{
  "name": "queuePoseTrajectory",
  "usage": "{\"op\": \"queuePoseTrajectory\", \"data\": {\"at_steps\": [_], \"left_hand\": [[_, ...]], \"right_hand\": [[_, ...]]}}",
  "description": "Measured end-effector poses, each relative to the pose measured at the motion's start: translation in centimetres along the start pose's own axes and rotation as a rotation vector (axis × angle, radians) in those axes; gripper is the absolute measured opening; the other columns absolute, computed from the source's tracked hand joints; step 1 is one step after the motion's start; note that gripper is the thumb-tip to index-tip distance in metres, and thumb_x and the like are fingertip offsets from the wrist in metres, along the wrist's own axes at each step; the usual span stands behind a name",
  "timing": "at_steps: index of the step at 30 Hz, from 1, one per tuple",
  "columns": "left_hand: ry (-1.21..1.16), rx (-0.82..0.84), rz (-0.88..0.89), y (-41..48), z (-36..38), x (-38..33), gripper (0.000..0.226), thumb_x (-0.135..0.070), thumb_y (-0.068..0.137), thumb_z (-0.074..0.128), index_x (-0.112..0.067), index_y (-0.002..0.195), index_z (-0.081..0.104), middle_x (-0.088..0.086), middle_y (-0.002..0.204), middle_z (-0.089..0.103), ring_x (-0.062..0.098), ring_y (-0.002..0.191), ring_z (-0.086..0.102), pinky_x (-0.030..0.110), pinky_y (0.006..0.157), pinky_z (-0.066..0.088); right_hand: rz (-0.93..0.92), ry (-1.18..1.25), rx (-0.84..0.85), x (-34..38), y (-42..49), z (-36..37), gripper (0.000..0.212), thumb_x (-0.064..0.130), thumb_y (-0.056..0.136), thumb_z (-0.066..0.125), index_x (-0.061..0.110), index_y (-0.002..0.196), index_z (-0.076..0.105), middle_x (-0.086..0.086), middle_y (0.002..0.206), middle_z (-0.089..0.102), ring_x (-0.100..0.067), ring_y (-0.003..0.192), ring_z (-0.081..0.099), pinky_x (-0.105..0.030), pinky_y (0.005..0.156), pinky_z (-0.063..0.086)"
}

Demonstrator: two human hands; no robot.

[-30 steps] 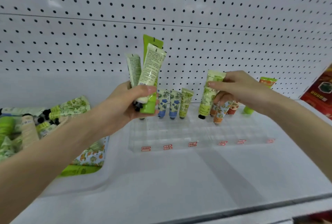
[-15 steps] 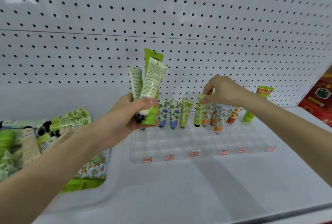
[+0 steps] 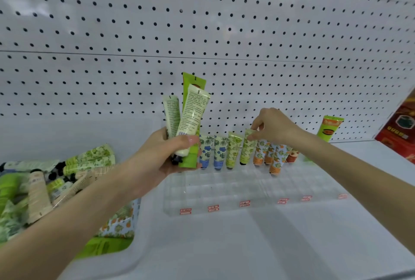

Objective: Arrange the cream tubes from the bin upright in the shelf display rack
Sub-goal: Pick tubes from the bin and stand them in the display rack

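Pinching with thumb and fingertips, the right grip [image 3: 275,126] holds the top edge of a leaf-print tube [image 3: 248,149] that stands nearly upright with its black cap down in the back row of the clear rack [image 3: 247,190]. Whether the cap sits fully in a cell cannot be told through the clear plastic.

At nine o'clock of that tube the back row carries a green tube [image 3: 233,151] and two blue-flower tubes [image 3: 212,153]. At three o'clock stand several orange-print tubes [image 3: 276,158], their tops hidden under the right grip, and a brown-ended one [image 3: 293,155] mostly covered by the wrist.

Curled shut around three tubes, the left grip [image 3: 166,154] holds them upright at nine o'clock of the rack: a bright green tube [image 3: 193,82] behind, a cream tube [image 3: 194,111] in front and a pale tube [image 3: 171,115] beside it. Fingers cover their lower ends and only a black cap peeks out.

A tall green tube [image 3: 329,128] stands by the pegboard [image 3: 224,32] at two o'clock of the rack, its foot hidden behind the right forearm. The bin [image 3: 125,264] of loose tubes [image 3: 36,192] lies at eight o'clock on the shelf [image 3: 292,246], cut off by the frame edge and crossed by the left forearm. Red labels along the rack front are too small to read. A red box [image 3: 402,127] at three o'clock is cut off.
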State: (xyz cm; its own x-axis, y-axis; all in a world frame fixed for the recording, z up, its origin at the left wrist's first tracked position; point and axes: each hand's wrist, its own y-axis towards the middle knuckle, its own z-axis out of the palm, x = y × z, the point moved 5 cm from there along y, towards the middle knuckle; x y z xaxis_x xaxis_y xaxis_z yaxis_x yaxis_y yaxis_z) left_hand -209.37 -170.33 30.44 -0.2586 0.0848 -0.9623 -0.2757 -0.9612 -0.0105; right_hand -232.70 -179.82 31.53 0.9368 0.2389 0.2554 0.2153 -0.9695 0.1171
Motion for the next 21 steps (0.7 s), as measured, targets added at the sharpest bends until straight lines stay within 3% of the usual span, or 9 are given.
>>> {"op": "queuePoseTrajectory", "data": {"at_steps": [5, 9, 14, 21], "left_hand": [[0.006, -0.011, -0.008, 0.1, -0.1, 0.1, 0.044, -0.012, 0.061, 0.074, -0.012, 0.102, 0.057, 0.002, 0.071, 0.071, 0.016, 0.068, 0.068, 0.033, 0.061, 0.059], [0.000, -0.013, -0.011, 0.1, -0.2, 0.1, 0.042, -0.018, 0.061, 0.067, -0.012, 0.101, 0.057, 0.002, 0.072, 0.071, 0.014, 0.067, 0.068, 0.031, 0.059, 0.058], [0.003, -0.016, -0.016, -0.1, -0.1, 0.1, 0.046, -0.009, 0.062, 0.080, -0.013, 0.101, 0.058, 0.005, 0.078, 0.070, 0.016, 0.071, 0.068, 0.032, 0.060, 0.059], [0.002, -0.012, -0.007, 0.0, -0.2, 0.1, 0.044, -0.018, 0.060, 0.068, -0.012, 0.103, 0.058, 0.004, 0.077, 0.071, 0.016, 0.071, 0.068, 0.031, 0.060, 0.058]], "right_hand": [[-0.031, -0.049, -0.014, -0.2, 0.1, 0.8, 0.026, 0.032, 0.075, 0.078, 0.009, 0.086, 0.074, 0.007, 0.065, 0.052, -0.011, 0.064, 0.047, -0.024, 0.061, 0.036], [-0.076, -0.083, 0.026, 0.1, -0.2, 1.1, 0.027, 0.031, 0.076, 0.077, 0.018, 0.061, 0.059, 0.014, 0.057, 0.033, -0.004, 0.055, 0.030, -0.019, 0.050, 0.023], [-0.099, -0.191, 0.018, 0.1, 0.0, 1.6, 0.032, 0.036, 0.078, 0.075, 0.008, 0.092, 0.072, 0.003, 0.079, 0.049, -0.019, 0.087, 0.042, -0.028, 0.069, 0.034], [-0.116, -0.236, 0.036, 0.5, 0.1, 1.8, 0.035, 0.037, 0.081, 0.071, 0.008, 0.100, 0.068, -0.001, 0.090, 0.043, -0.020, 0.090, 0.037, -0.029, 0.074, 0.033]]}}
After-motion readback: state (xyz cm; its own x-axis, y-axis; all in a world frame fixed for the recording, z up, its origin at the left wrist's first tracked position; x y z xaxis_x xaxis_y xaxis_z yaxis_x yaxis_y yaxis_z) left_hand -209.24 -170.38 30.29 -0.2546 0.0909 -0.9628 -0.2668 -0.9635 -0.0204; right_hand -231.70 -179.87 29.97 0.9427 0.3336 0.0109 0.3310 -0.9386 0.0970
